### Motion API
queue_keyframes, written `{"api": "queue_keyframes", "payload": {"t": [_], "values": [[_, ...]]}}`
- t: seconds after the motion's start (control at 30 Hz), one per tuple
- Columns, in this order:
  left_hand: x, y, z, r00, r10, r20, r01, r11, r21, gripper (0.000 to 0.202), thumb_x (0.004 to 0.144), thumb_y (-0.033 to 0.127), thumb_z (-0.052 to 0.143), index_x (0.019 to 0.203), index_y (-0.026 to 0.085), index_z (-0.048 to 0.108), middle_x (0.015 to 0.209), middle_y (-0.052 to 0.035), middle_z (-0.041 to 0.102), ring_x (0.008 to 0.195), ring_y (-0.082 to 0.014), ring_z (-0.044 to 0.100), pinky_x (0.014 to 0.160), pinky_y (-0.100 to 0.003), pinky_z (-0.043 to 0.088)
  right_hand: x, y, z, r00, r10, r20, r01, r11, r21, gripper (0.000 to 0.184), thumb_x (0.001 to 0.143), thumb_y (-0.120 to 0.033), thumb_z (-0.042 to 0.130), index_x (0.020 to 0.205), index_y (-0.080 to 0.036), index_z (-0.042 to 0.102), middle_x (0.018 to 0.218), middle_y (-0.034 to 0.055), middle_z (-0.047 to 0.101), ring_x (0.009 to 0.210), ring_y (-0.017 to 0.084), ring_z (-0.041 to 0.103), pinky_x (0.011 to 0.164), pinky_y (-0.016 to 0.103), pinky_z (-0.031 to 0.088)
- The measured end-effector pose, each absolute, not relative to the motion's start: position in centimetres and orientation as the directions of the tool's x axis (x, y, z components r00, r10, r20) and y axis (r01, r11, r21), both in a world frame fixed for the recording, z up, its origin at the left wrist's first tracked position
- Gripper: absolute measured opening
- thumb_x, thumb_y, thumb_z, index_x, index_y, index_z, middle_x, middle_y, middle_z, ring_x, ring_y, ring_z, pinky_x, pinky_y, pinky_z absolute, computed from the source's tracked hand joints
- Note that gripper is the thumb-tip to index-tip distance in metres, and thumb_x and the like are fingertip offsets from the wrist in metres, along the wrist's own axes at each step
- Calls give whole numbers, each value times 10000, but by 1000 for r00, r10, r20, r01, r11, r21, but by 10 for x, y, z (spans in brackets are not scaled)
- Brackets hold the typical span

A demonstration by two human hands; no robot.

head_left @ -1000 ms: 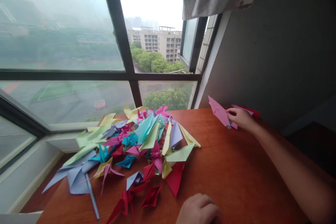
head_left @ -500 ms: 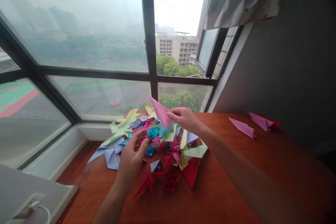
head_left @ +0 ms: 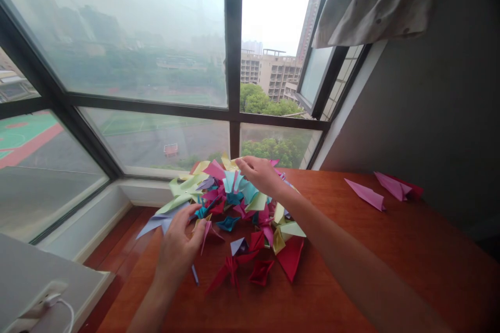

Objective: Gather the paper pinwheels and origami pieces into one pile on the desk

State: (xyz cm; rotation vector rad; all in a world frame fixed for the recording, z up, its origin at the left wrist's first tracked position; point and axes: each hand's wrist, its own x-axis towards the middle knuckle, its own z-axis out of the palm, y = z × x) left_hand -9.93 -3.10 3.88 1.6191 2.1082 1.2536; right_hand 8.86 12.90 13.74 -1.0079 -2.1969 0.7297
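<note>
A pile of folded coloured paper lies on the wooden table (head_left: 332, 291). My left hand (head_left: 177, 244) is at its near left side, thumb and fingers apart, close to a small pink folded paper (head_left: 210, 233) and a blue one (head_left: 202, 212). My right hand (head_left: 260, 173) reaches over the back of the pile with its fingers pressed together; what they hold, if anything, is hidden. Beside its fingertips are a yellow folded piece (head_left: 227, 163) and a pink one (head_left: 214, 169). Red folded papers (head_left: 261, 272) and a blue paper boat (head_left: 228, 223) lie nearer me.
Pink paper planes (head_left: 365, 194) lie at the table's right, with a red folded piece (head_left: 416, 191) behind. Windows (head_left: 156, 145) rise past the table, one pane (head_left: 318, 78) swung out. A curtain (head_left: 375, 5) hangs at the upper right. A plug (head_left: 50, 300) is in the wall socket at lower left.
My right hand has moved back and left over the pile, and the pink paper plane no longer shows in its fingers. My left hand has drawn nearer me and left.
</note>
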Motion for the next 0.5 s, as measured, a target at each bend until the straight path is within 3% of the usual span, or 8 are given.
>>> {"api": "queue_keyframes", "payload": {"t": [0.1,0.37,0.5], "values": [[-99,-35,41,-385,861,333,708,44,705,456,868,499,521,1182,184,623,1252,-108,645,1140,-297,625,984,-451,506,86,129,136,-521,811,266,396,506,-767,327,962,-461,480,955,-200,677,781,8,676,700,128,611,621,222,404],[-101,-42,45,-384,851,358,732,45,679,460,861,515,524,1149,181,651,1175,-102,699,1081,-291,663,929,-429,533,85,140,133,-507,830,234,207,380,-901,295,939,-411,513,912,-164,673,848,44,708,703,137,663,659,254,496],[-98,-50,46,-411,838,359,730,67,680,421,861,506,533,1123,205,667,1177,-84,701,1073,-288,658,751,-347,576,94,112,150,-553,780,294,144,437,-888,282,930,-412,535,909,-172,681,845,37,705,717,132,649,654,243,496]]}}
